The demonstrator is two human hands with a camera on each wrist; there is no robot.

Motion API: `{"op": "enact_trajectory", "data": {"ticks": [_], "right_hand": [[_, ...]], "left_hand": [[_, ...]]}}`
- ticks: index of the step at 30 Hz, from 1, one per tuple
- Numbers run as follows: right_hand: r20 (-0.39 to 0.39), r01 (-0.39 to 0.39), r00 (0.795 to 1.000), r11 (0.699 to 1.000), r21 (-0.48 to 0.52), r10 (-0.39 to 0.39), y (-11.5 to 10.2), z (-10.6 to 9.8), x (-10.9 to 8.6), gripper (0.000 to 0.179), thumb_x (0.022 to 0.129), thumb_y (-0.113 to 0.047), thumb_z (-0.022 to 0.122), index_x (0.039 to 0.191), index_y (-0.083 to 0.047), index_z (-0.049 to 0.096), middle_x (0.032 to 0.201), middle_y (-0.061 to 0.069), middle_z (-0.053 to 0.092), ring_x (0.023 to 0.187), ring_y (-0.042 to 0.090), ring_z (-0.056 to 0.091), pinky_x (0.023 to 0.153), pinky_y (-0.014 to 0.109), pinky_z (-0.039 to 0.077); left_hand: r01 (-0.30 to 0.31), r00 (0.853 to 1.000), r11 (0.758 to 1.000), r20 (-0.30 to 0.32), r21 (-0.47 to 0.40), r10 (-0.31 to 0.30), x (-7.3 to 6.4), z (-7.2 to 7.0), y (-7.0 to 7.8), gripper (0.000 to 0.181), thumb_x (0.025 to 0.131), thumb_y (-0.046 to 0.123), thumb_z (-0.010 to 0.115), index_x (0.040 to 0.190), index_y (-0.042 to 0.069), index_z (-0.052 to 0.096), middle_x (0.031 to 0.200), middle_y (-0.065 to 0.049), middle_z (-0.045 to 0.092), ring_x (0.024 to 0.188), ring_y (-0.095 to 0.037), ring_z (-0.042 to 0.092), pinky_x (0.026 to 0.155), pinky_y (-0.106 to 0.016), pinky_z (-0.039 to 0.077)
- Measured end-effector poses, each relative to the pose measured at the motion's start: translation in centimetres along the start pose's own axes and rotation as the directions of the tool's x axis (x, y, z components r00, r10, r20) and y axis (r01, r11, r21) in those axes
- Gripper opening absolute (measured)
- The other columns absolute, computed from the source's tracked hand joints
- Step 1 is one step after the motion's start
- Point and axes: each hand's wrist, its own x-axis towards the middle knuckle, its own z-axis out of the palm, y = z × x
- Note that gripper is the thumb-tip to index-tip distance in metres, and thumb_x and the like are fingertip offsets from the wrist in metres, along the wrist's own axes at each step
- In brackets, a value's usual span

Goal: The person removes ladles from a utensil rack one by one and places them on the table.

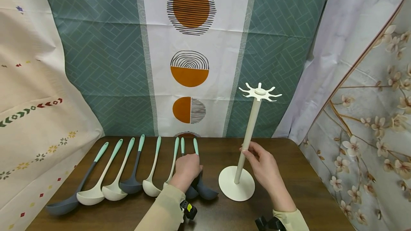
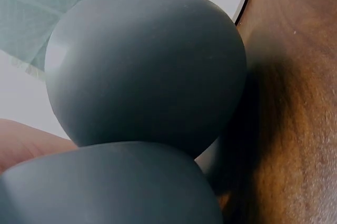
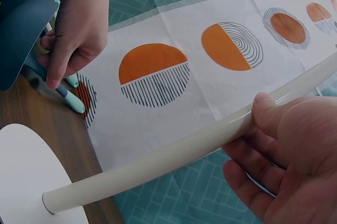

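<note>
In the head view my left hand [image 1: 187, 168] pinches the handle of the rightmost dark grey ladle [image 1: 207, 191], whose mint-green grip tip points to the back. The right wrist view shows the left thumb [image 3: 58, 68] lying along that handle. Another dark ladle [image 1: 191, 193] lies right beside it, partly hidden under the hand. Two dark bowls [image 2: 145, 66] fill the left wrist view, one overlapping the other. My right hand [image 1: 264, 167] holds the pole of a cream stand [image 1: 248, 131] between thumb and fingers. The stand leans slightly right on its round base [image 1: 236, 195] and bears a ring of hooks [image 1: 260, 92] on top.
More ladles lie in a row to the left: a dark one [image 1: 64, 206] at the end, cream ones [image 1: 91, 196], another dark one [image 1: 131, 185]. All rest on a brown wooden table [image 1: 273, 220]. A patterned green and white cloth [image 1: 102, 63] hangs behind, with curtains [image 1: 369, 117] at the sides.
</note>
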Motion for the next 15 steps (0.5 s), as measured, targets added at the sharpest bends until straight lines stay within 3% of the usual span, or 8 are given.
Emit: {"op": "enact_trajectory", "data": {"ticks": [7, 15], "right_hand": [[-0.003, 0.002, 1.0, 1.0, -0.007, -0.002, 0.2, -0.14, -0.04, 0.021, 0.108, -0.019, 0.074, 0.128, -0.016, 0.078, 0.115, 0.002, 0.078, 0.109, 0.024, 0.073, 0.097, 0.054, 0.059], [-0.021, -0.016, 1.0, 0.997, -0.075, 0.015, 0.4, -0.21, -0.19, 0.025, 0.109, -0.022, 0.073, 0.132, -0.012, 0.076, 0.118, 0.006, 0.076, 0.11, 0.027, 0.071, 0.096, 0.054, 0.06]], "left_hand": [[-0.005, 1.0, 1.0, 0.003, -0.021, 0.005, 0.13, -0.06, 0.18, 0.035, 0.099, 0.033, 0.086, 0.074, 0.013, 0.073, 0.064, -0.002, 0.061, 0.058, -0.022, 0.062, 0.056, -0.042, 0.055], [-0.044, 0.997, 0.997, -0.07, -0.065, 0.039, 0.1, -0.78, 0.1, 0.037, 0.101, 0.03, 0.084, 0.072, 0.013, 0.067, 0.062, -0.002, 0.058, 0.056, -0.022, 0.06, 0.054, -0.041, 0.053]]}}
